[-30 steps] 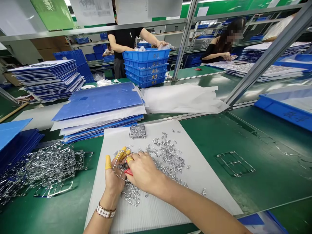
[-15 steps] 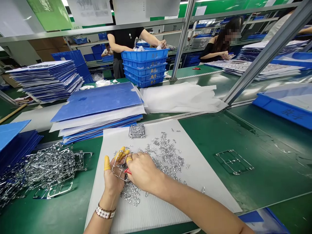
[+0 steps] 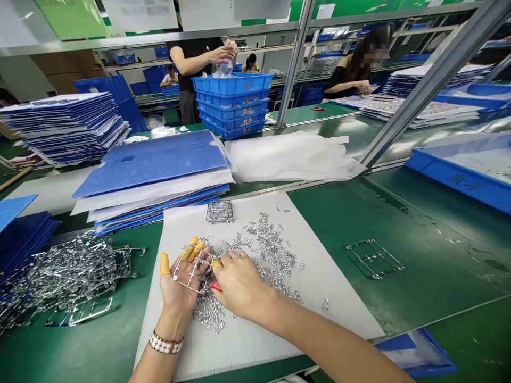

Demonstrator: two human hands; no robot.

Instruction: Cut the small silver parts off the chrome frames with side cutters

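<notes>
My left hand [image 3: 178, 282] is palm up, with yellow covers on several fingertips. Across its palm and fingers lies a shiny silver rectangular frame [image 3: 192, 267] with crossbars, held there. My right hand [image 3: 240, 284] is closed round a small tool, of which only a bit of red handle [image 3: 215, 286] shows; its working end is hidden at the frame's right side. Below and beyond both hands, many small silver pieces [image 3: 275, 255] are scattered over a white sheet [image 3: 255, 340]. A small stack of silver frames [image 3: 219, 211] sits at the sheet's far edge.
A tangled heap of silver frames [image 3: 75, 271] lies at left, and a single frame [image 3: 375, 258] on the green table at right. Stacked blue sheets [image 3: 155, 159] and white paper [image 3: 291, 154] lie behind. Across the bench, a person [image 3: 195, 61] stands at stacked blue crates [image 3: 233, 106].
My right hand has shifted slightly right off the frame, so more of the frame shows in my opened-out left palm. The person across has raised both hands above the crates with a clear bag.
</notes>
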